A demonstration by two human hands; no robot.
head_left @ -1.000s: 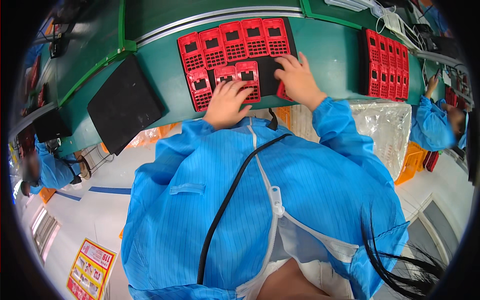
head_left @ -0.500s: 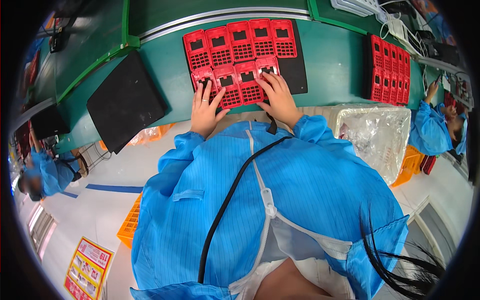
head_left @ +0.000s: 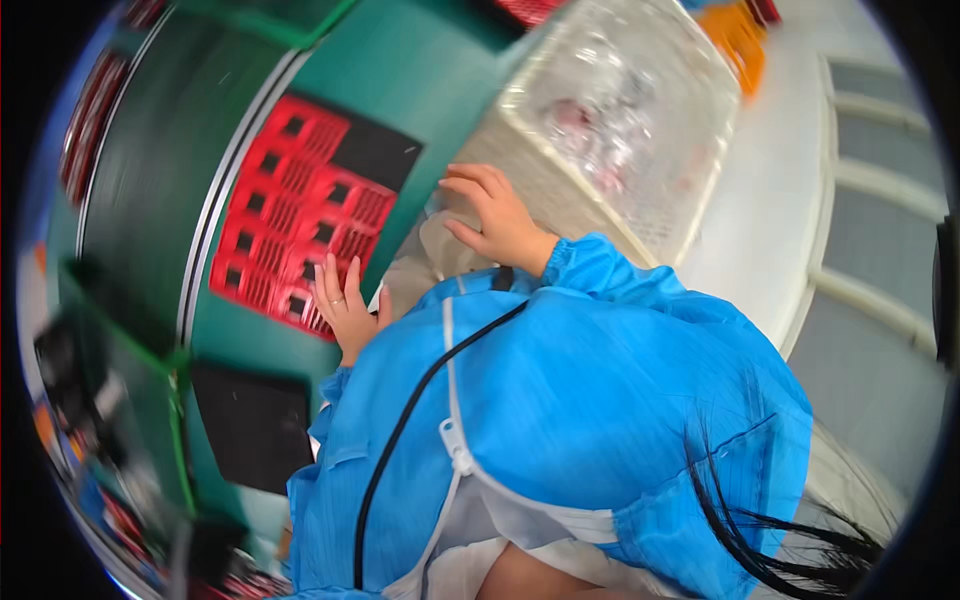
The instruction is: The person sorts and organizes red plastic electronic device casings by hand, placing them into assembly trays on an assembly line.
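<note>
Red plastic casings (head_left: 287, 203), each with a window and a grid of key holes, lie in two rows on a black mat (head_left: 378, 152). Motion blurs them. My left hand (head_left: 345, 310), with a ring on one finger, rests its spread fingers on the casings at the near end of the row. My right hand (head_left: 505, 222) is away from the casings, held in the air beside a white basket (head_left: 560, 165). Its fingers are apart and slightly bent, with nothing seen in them.
Clear plastic lining and some reddish items fill the basket. An orange crate (head_left: 738, 45) stands beyond it. On the green table (head_left: 430, 85) lie a dark flat board (head_left: 252, 430) and, at the top edge, more red casings (head_left: 528, 10). A green frame (head_left: 176, 420) edges the left.
The whole view has turned toward my right, bringing the basket near the middle. My right hand has left the casings and moved toward the basket, while my left hand stays at them.
</note>
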